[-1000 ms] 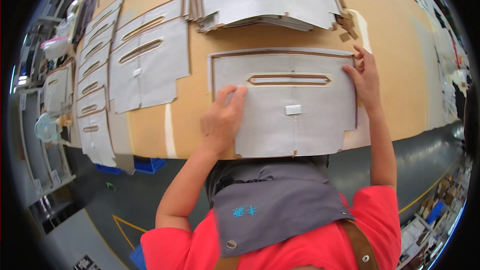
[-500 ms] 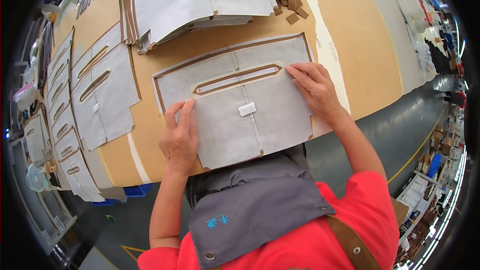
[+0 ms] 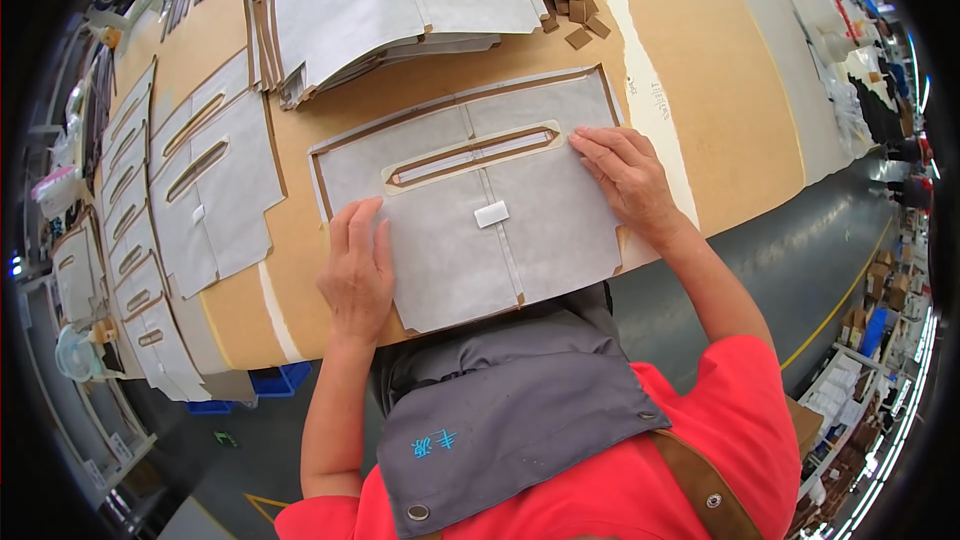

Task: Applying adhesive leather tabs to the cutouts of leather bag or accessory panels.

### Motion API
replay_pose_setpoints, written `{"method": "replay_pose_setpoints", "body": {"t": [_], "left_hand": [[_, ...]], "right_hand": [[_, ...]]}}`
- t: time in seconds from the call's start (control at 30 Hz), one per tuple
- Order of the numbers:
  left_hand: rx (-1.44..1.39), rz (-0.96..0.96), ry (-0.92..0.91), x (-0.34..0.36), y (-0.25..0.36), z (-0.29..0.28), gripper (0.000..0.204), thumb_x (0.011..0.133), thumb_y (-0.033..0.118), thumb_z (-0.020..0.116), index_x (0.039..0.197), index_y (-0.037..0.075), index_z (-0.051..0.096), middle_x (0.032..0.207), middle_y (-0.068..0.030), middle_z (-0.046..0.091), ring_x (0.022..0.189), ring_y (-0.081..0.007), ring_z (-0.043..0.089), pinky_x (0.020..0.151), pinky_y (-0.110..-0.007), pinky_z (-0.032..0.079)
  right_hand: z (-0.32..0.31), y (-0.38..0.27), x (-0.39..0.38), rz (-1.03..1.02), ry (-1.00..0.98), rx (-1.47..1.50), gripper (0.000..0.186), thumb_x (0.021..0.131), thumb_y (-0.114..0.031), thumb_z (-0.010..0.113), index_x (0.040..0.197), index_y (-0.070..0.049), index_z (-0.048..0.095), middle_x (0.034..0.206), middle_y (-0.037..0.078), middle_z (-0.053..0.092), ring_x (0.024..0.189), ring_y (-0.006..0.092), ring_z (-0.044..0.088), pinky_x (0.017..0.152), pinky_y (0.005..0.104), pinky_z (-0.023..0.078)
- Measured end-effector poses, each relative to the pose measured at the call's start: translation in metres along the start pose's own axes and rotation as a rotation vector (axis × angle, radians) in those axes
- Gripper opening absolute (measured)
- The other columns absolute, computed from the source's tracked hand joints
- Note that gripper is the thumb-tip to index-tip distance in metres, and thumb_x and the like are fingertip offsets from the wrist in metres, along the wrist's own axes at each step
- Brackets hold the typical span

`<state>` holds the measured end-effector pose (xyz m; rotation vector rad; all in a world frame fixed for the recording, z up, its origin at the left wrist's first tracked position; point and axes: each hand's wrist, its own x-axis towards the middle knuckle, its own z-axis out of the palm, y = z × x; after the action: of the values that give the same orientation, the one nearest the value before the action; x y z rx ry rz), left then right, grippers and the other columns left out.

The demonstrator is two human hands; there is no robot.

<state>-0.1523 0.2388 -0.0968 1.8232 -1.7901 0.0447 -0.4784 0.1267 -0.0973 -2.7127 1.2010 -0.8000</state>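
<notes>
Left hand and right hand are touching the grey panel by the surface's near edge — each grip seemingly loose, unclenched.

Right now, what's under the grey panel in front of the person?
Tan tabletop shows around the grey panel, which seems to lie on it. Anything directly beneath is covered by the panel itself; the right hand also hides part of its right edge.

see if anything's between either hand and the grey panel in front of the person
Nothing visible does: the left hand is at the left side of the grey panel, the right hand at its right, with no object between.
</notes>
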Motion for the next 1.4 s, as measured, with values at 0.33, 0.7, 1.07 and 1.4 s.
{"method": "replay_pose_setpoints", "body": {"t": [0.33, 0.7, 1.07, 1.4], "left_hand": [[-0.005, 0.021, -0.022, -0.004, -0.003, 0.0, 0.022, 0.092, 0.01, 0.066, 0.113, 0.015, 0.066, 0.111, -0.0019, 0.063, 0.077, -0.0223, 0.067, 0.058, -0.034, 0.053], [0.032, -0.028, -0.073, -0.003, -0.002, 0.001, 0.024, 0.094, 0.016, 0.064, 0.118, 0.02, 0.069, 0.11, -0.0002, 0.064, 0.074, -0.0217, 0.068, 0.06, -0.035, 0.053], [0.031, 0.003, -0.034, -0.009, -0.003, 0.002, 0.022, 0.092, 0.014, 0.064, 0.113, 0.019, 0.068, 0.11, 0.0022, 0.063, 0.07, -0.0228, 0.068, 0.057, -0.036, 0.054], [0.045, -0.004, -0.013, -0.006, -0.006, 0.005, 0.026, 0.093, 0.013, 0.065, 0.117, 0.02, 0.067, 0.113, -0.0005, 0.064, 0.076, -0.021, 0.068, 0.06, -0.034, 0.054]], "right_hand": [[0.002, 0.0, -0.005, -0.037, 0.012, -0.035, 0.032, 0.083, -0.006, 0.071, 0.115, -0.008, 0.07, 0.116, 0.002, 0.068, 0.105, 0.0209, 0.063, 0.089, 0.0342, 0.048], [-0.001, -0.006, -0.002, -0.028, 0.049, -0.067, 0.02, 0.086, -0.005, 0.069, 0.106, -0.006, 0.069, 0.114, 0.004, 0.069, 0.104, 0.0232, 0.064, 0.088, 0.0347, 0.051], [-0.003, -0.009, -0.003, -0.028, 0.034, -0.042, 0.021, 0.086, -0.003, 0.069, 0.107, -0.005, 0.068, 0.114, 0.005, 0.069, 0.105, 0.0247, 0.064, 0.088, 0.0359, 0.051], [0.003, -0.005, -0.003, -0.014, 0.033, -0.036, 0.03, 0.085, -0.003, 0.067, 0.114, -0.009, 0.066, 0.113, 0.003, 0.067, 0.103, 0.0235, 0.063, 0.088, 0.035, 0.049]]}}
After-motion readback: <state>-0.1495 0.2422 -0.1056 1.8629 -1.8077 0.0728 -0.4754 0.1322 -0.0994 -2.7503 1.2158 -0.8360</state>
